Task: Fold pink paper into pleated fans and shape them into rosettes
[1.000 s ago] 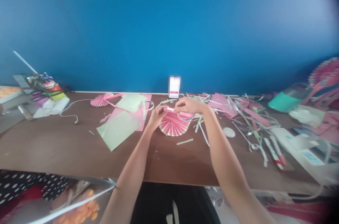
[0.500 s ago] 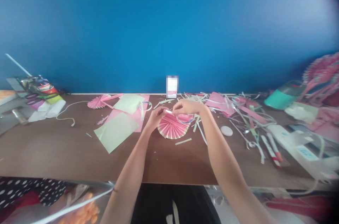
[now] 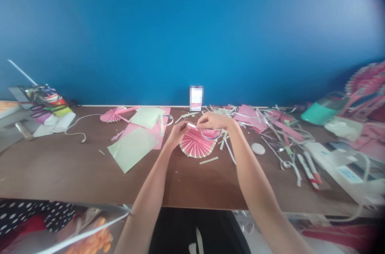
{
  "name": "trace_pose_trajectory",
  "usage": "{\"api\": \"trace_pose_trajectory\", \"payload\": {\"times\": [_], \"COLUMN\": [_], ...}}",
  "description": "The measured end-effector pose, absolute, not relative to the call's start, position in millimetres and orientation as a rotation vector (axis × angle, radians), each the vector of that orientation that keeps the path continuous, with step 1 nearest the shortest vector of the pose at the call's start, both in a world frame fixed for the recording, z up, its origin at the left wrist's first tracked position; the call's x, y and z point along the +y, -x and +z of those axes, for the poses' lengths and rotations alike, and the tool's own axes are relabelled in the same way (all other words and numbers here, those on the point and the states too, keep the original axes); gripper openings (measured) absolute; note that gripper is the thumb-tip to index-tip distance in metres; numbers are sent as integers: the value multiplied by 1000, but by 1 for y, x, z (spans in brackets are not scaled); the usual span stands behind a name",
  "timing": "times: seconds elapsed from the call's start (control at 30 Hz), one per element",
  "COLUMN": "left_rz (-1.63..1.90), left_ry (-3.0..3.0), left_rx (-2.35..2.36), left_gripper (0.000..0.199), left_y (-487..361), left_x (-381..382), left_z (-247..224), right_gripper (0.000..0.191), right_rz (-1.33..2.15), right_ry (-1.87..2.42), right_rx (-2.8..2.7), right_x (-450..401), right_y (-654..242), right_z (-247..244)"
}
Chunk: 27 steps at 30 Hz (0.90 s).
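A pleated pink paper fan [image 3: 197, 145] with a pale rim lies on the brown table, its folds spreading toward me. Just beyond it, my left hand [image 3: 179, 129] pinches one end of a small white strip [image 3: 191, 125]. My right hand [image 3: 210, 121] is closed at the strip's other end, fingertips together. A clear roll of tape [image 3: 211, 136] hangs below my right hand, over the fan's right side. The fingertips of both hands are close together but apart.
Green sheets [image 3: 132, 150] and a smaller pink fan [image 3: 112, 114] lie left. A phone [image 3: 196, 98] stands by the blue wall. Paper scraps [image 3: 258, 117], a white oval object [image 3: 258, 149], markers [image 3: 308, 170] and a teal container [image 3: 320, 110] are on the right.
The view has shifted very slightly. Both hands keep their places by the fan, and the white strip between them looks a little more tilted.
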<state>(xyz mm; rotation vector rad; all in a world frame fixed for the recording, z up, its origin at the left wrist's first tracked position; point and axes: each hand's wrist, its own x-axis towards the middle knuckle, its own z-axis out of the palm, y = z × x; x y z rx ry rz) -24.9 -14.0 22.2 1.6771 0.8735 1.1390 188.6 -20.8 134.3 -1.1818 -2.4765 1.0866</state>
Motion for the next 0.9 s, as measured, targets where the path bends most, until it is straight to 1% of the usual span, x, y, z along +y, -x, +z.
{"api": "trace_pose_trajectory", "payload": {"times": [0.27, 0.9], "left_rz": [1136, 1150], "left_ry": [-1645, -1701], "left_rx": [837, 883], "left_gripper": [29, 30], "left_y": [25, 27], "left_x": [-15, -14], "left_z": [23, 23], "right_gripper": [31, 32], "right_rz": [1101, 1166], "right_ry": [1220, 1130], "right_rx": [-2470, -2462], "right_x": [-21, -19], "right_y": [-189, -190], "right_z": [134, 131]}}
